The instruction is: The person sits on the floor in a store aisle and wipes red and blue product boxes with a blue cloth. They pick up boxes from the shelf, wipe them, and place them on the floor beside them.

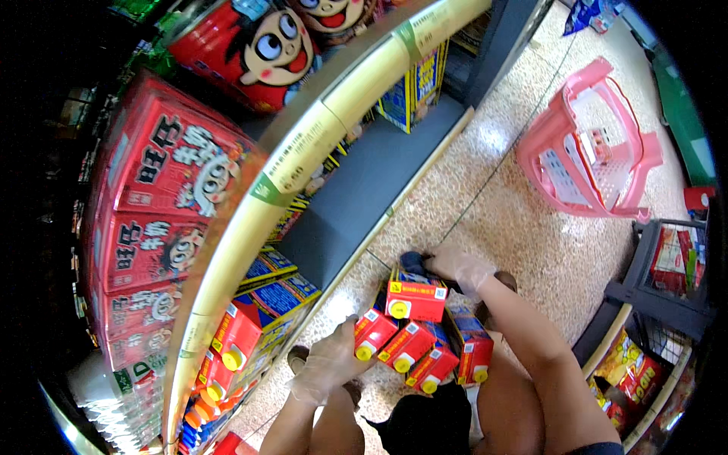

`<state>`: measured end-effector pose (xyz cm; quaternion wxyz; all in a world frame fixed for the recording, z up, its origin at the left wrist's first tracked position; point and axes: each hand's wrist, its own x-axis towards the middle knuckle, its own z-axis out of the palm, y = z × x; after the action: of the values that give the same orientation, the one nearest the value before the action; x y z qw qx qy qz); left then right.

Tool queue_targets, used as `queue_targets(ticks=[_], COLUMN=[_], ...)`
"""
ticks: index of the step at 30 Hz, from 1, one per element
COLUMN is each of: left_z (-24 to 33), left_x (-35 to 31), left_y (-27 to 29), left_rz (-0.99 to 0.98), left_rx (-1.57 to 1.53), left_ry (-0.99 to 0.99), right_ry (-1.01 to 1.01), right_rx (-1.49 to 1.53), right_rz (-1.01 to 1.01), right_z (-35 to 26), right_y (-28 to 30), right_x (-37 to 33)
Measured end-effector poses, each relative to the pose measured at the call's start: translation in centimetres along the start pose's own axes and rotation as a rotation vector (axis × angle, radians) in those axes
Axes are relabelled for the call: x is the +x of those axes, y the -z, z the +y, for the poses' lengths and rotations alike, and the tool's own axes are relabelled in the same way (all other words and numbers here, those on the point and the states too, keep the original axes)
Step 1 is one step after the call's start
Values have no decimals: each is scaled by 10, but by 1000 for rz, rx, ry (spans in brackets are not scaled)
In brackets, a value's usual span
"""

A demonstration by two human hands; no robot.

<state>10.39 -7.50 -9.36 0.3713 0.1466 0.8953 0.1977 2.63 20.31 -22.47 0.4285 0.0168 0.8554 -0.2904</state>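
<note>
Several red drink cartons with yellow caps and blue sides sit bunched together above my lap, their capped ends toward me. One more red carton lies across the far side of the bunch. My left hand, in a clear plastic glove, presses against the bunch's left side, its fingertips partly hidden. At the far end my right hand, also gloved, curls around the back of the cartons; its fingers are partly hidden. Similar red cartons stand on the lower shelf to my left.
A grey bottom shelf with blue-and-yellow boxes runs along my left, below a curved yellow price rail. Red packs fill the shelf above. A pink basket rests on the speckled floor, and a rack holds snack bags at right.
</note>
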Motion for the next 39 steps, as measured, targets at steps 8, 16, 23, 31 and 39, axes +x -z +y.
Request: queue_targets(ticks=[8,16,23,31,39], left_z=[42,138,147,141,133], left_x=[21,179,219,218,212], left_y=[73,140,154,143,130], left_rz=[197,789,817,758,807], left_rx=[-86,-728,-695,-737,-478], left_ry=[-198,-324,-259,-456,-506], right_ry=[255,573,596,627,501], right_rx=[805,992,738,1081,1253], right_rz=[239,770,809,868,765], right_z=[-40,-93,-77,-55,-46], right_y=[103,241,234,165,148], right_x=[-52,-40,-28,-52,-71])
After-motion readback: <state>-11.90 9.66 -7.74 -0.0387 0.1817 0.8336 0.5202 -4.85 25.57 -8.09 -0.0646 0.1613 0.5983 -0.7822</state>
